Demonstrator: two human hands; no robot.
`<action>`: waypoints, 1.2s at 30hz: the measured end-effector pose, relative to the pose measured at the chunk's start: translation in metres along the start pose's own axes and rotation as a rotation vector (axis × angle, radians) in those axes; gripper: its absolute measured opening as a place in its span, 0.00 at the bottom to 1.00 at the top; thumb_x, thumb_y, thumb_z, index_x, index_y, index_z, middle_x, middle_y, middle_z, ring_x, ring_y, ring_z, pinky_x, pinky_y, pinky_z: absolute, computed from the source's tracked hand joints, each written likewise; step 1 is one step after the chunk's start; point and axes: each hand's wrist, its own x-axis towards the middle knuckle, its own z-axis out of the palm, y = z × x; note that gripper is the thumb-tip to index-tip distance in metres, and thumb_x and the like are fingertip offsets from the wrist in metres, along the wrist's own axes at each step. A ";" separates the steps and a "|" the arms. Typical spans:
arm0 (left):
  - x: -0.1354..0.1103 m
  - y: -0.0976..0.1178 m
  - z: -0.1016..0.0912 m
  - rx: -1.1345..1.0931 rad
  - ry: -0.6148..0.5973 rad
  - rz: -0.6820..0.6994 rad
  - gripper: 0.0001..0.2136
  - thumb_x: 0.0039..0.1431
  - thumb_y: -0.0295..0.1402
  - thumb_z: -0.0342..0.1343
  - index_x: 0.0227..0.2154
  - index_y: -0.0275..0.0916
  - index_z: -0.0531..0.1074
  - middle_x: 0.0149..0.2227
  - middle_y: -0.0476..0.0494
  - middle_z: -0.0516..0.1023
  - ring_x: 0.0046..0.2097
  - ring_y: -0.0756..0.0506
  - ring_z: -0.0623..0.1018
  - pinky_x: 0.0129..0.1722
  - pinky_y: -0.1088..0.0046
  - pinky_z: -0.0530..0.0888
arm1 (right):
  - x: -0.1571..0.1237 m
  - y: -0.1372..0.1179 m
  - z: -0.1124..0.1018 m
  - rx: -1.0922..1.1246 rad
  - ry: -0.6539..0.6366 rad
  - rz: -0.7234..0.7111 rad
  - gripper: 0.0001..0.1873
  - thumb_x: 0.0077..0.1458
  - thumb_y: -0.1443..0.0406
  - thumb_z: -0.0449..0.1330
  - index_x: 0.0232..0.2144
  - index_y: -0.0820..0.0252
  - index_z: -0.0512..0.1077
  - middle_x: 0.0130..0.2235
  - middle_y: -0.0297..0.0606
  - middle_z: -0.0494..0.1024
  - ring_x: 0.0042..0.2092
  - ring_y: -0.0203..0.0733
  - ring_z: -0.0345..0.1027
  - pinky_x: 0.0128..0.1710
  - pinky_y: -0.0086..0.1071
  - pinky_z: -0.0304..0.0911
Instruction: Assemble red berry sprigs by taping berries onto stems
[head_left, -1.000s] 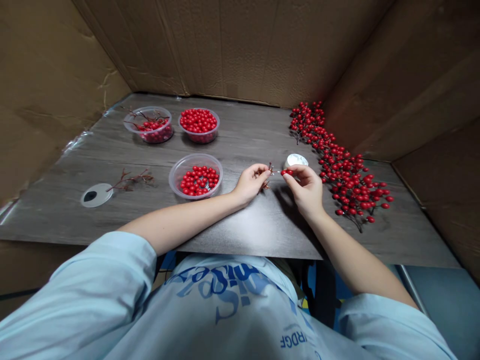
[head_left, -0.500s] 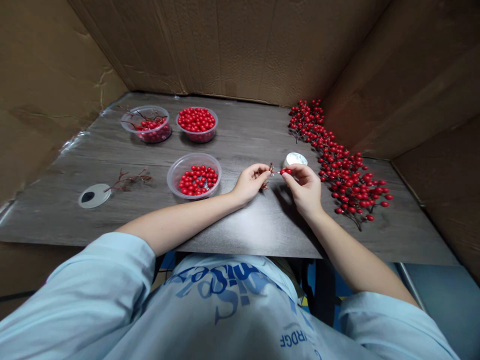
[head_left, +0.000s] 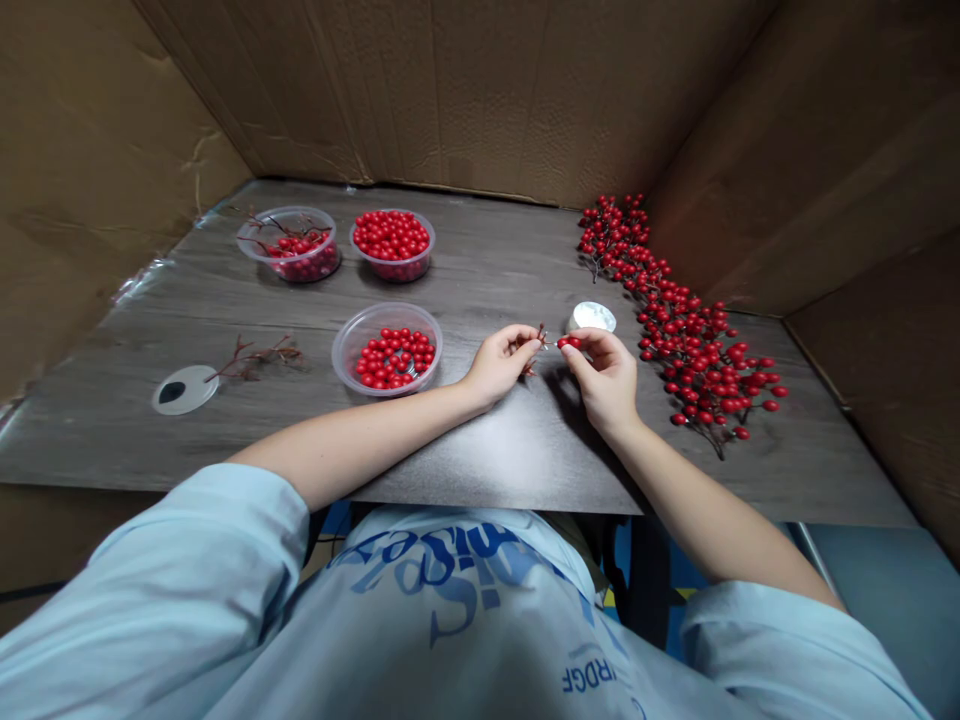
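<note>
My left hand (head_left: 502, 368) pinches a thin brown artificial twig (head_left: 541, 334), whose short side stems poke out past the fingertips. Close by on its right, my right hand (head_left: 604, 378) grips a red artificial berry (head_left: 568, 342) between thumb and fingers. The berry sits at the tip of a twig stem, or just beside it; I cannot tell whether they touch. Behind the right hand is a small round white tub (head_left: 592, 317). A clear bowl of loose red berries (head_left: 343, 345) stands to the left of my left hand.
Finished-looking berry sprigs (head_left: 686, 330) lie piled along the right side. At the back left are a bowl with twigs and berries (head_left: 247, 245) and a fuller berry bowl (head_left: 393, 238). A bare twig (head_left: 259, 358) touches a white disc (head_left: 185, 389). Cardboard walls (head_left: 465, 90) enclose the table.
My right hand has shifted very slightly left with the berry, toward the twig. My left hand keeps its pinch, and the view has tilted a little.
</note>
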 end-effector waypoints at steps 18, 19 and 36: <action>0.000 0.000 0.001 -0.005 0.000 -0.005 0.03 0.52 0.22 0.52 0.26 0.33 0.67 0.21 0.55 0.66 0.20 0.58 0.65 0.19 0.85 0.64 | -0.003 0.004 0.004 0.059 0.017 0.031 0.11 0.44 0.63 0.64 0.32 0.58 0.69 0.32 0.34 0.74 0.35 0.37 0.69 0.38 0.32 0.65; 0.000 -0.001 0.001 -0.004 -0.001 -0.005 0.02 0.52 0.22 0.52 0.26 0.33 0.67 0.21 0.55 0.66 0.20 0.58 0.65 0.19 0.85 0.65 | -0.003 0.004 0.004 0.061 0.017 0.034 0.11 0.43 0.63 0.64 0.32 0.57 0.69 0.32 0.34 0.73 0.35 0.37 0.69 0.37 0.32 0.65; 0.001 -0.002 0.001 -0.024 0.022 -0.006 0.03 0.53 0.21 0.52 0.27 0.34 0.67 0.21 0.55 0.66 0.21 0.57 0.65 0.20 0.83 0.67 | -0.001 0.002 0.006 0.094 0.022 0.014 0.10 0.43 0.65 0.65 0.31 0.57 0.70 0.31 0.32 0.74 0.35 0.35 0.69 0.38 0.31 0.66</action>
